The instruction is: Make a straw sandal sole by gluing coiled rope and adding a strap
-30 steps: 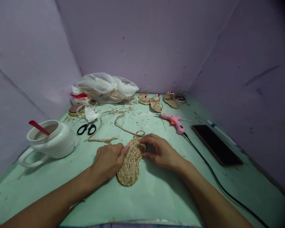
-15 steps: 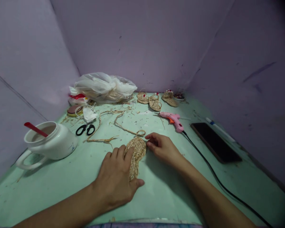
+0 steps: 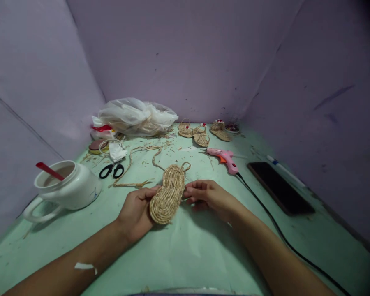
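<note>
A slipper-shaped sole (image 3: pixel 168 195) of coiled straw braid is tilted up from the table, its near end rounded. My left hand (image 3: pixel 138 213) grips it from the left and underneath, with the thumb along its left edge; some of the fingers are hidden behind it. On the other side, my right hand (image 3: pixel 208 196) has curled fingers and thumb closed at the sole's right edge. Behind the sole, a straw braid (image 3: pixel 157 156) runs loose across the table, with a small loop by the sole's far end.
A pink glue gun (image 3: pixel 222 158) with a black cord lies right of centre, near a phone (image 3: pixel 280 187) and pen (image 3: pixel 285 170). At left stand a white mug (image 3: pixel 75 193) and black-handled scissors (image 3: pixel 111 170). Small straw slippers (image 3: pixel 200 135) and a plastic bag (image 3: pixel 138 117) sit against the wall.
My left hand has gone from lying over the sole to holding it from the side and below. The sole has been lifted and tilted, and my right fingers have come to its edge.
</note>
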Motion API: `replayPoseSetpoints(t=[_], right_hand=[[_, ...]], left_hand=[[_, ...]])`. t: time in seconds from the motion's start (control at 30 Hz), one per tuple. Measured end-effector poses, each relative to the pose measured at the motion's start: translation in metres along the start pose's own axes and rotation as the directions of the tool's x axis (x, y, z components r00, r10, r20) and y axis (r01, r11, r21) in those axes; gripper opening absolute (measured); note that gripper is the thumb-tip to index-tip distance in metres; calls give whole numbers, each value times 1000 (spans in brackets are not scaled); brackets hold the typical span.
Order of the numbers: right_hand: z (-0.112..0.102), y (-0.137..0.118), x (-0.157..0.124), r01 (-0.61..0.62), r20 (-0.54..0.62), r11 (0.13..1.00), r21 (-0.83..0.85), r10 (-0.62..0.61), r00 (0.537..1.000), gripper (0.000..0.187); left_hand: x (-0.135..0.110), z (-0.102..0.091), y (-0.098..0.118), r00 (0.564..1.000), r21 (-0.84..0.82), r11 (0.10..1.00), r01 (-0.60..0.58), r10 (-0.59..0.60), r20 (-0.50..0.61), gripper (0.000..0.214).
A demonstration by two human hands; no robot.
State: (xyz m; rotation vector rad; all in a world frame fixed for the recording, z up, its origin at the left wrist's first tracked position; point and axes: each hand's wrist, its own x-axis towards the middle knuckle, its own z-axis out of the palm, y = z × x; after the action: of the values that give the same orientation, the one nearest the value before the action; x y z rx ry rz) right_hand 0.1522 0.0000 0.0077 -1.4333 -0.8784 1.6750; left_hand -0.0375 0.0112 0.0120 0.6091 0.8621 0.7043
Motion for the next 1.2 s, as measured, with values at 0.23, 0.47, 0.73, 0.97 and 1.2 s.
replayPoseSetpoints(t=[0.23, 0.47, 0.73, 0.97, 1.2], right_hand=[[3, -2, -3, 33, -64, 999, -9, -33, 997, 28], [1, 2, 2, 19, -38, 969, -245, -29, 999, 12], [-7, 8, 10, 32, -98, 931, -363, -72, 993, 13], [-10, 11, 13, 94, -67, 895, -436, -137, 988, 6], [-15, 18, 18, 148, -78, 872, -466, -207, 975, 7]], left_hand=[[4, -7, -10, 999, 298, 955, 11, 3, -48, 14], [2, -14, 5, 906, 994, 71, 89, 409, -110, 25], [1, -15, 9, 880, 984, -124, 131, 472, -58, 33], [1, -16, 7, 791, 994, 98, 51, 604, -100, 12], [11, -26, 5, 780, 964, 258, -59, 615, -117, 17]])
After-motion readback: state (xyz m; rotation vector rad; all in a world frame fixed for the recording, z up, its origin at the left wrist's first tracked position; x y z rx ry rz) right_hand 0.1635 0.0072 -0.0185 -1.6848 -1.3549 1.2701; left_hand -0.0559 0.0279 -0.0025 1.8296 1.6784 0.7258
